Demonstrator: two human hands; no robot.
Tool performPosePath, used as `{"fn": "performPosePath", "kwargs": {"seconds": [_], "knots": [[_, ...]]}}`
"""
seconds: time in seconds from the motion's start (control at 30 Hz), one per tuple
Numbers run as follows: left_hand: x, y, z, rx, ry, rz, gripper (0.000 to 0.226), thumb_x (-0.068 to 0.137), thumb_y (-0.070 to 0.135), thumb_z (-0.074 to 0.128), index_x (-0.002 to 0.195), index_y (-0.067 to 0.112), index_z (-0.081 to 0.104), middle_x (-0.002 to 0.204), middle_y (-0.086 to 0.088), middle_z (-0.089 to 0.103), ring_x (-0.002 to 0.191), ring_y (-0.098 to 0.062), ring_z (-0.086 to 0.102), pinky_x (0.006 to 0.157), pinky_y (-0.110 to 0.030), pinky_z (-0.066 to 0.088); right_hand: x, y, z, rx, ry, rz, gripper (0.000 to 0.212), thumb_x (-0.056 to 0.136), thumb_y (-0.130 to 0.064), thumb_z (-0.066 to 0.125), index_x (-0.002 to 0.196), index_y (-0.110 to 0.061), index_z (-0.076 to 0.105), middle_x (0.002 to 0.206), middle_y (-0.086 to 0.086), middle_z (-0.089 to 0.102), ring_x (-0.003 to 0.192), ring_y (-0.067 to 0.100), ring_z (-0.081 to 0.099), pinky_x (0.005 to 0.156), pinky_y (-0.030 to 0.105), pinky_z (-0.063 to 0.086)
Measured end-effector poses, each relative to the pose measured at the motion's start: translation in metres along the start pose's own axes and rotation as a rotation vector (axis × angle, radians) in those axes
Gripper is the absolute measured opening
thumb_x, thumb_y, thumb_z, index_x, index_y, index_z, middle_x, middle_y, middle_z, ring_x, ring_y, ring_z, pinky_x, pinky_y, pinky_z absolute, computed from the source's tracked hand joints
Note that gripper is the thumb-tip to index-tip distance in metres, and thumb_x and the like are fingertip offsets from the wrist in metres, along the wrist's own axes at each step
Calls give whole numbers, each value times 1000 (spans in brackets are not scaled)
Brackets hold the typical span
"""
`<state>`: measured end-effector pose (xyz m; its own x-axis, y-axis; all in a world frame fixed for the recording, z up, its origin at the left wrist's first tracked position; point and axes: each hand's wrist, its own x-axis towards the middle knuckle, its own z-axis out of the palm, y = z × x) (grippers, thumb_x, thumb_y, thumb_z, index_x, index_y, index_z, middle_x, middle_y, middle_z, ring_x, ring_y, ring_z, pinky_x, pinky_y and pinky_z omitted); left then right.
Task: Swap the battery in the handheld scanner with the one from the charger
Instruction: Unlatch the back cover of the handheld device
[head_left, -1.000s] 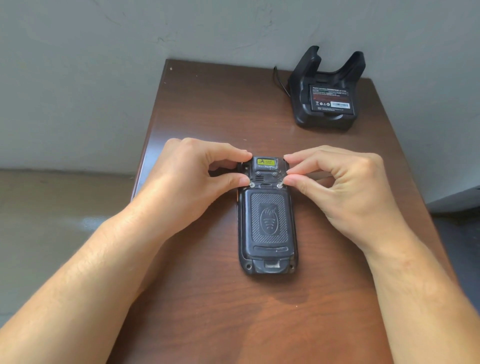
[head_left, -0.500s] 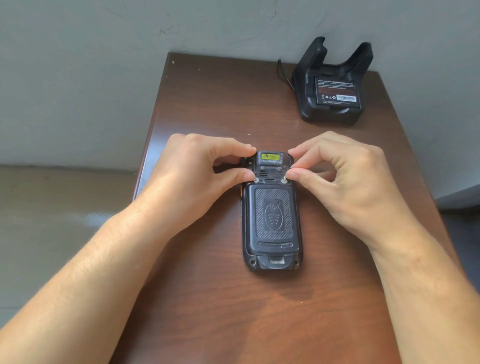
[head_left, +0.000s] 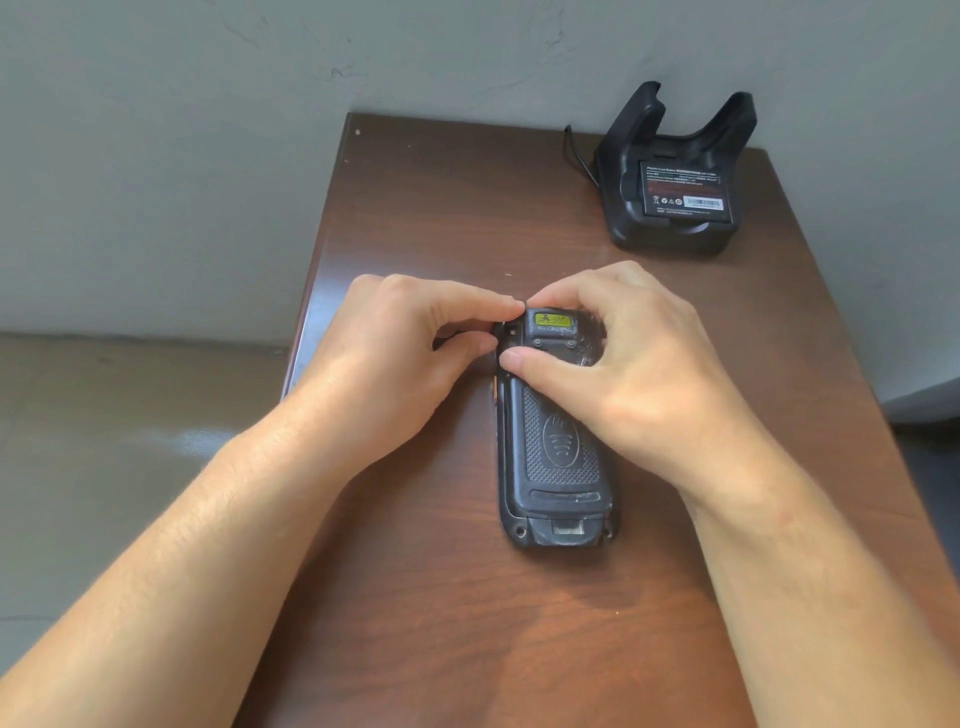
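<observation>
The handheld scanner (head_left: 555, 457) lies face down near the middle of the brown wooden surface (head_left: 467, 623), a black, scuffed body with a textured back cover and a yellow label at its far end. The left hand (head_left: 395, 364) has its grip pinched on the scanner's upper left corner. The right hand (head_left: 623, 374) arches over the top, thumb pressed across the cover's upper edge, fingers curled on the far end. Well apart at the far right corner sits the black charger (head_left: 675, 171), a labelled battery (head_left: 683, 189) seated in it.
</observation>
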<state>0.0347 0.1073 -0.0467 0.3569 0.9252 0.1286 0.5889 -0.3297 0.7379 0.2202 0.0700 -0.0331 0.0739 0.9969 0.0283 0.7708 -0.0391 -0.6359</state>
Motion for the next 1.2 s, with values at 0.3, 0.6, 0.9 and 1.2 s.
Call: {"fn": "performPosePath", "kwargs": {"seconds": [0.3, 0.6, 0.9, 1.2], "knots": [[0, 0, 1, -44, 17, 17, 25, 88, 23, 75, 111, 30, 76, 107, 18, 75, 99, 7, 68, 96, -22, 52, 1, -2, 1, -66, -1, -47, 39, 78, -56, 70, 111, -35, 70, 109, -11, 60, 111, 20, 58, 97, 42, 50], [0, 3, 2, -22, 41, 4, 24, 89, 16, 72, 108, 30, 77, 102, 19, 76, 96, 6, 69, 95, -22, 52, -4, -2, 10, -78, 59, -45, 30, 84, -44, 70, 112, -33, 70, 112, -8, 54, 111, 21, 54, 98, 38, 48], [-1, 8, 4, -6, 78, -20, 17, 89, 26, 72, 103, 33, 78, 92, 18, 77, 89, 6, 69, 87, -18, 52, -9, -6, 18, -37, 132, -7, 33, 82, -42, 69, 113, -30, 69, 114, -4, 52, 109, 20, 57, 97, 36, 50], [1, 8, 7, -54, -6, -29, 50, 85, 28, 77, 131, 39, 60, 105, 14, 71, 93, 1, 69, 94, -19, 49, -17, 0, -31, -104, -6, -65, 5, 89, -25, 70, 88, -27, 74, 75, -8, 67, 73, 8, 58, 69, 13, 41]]}}
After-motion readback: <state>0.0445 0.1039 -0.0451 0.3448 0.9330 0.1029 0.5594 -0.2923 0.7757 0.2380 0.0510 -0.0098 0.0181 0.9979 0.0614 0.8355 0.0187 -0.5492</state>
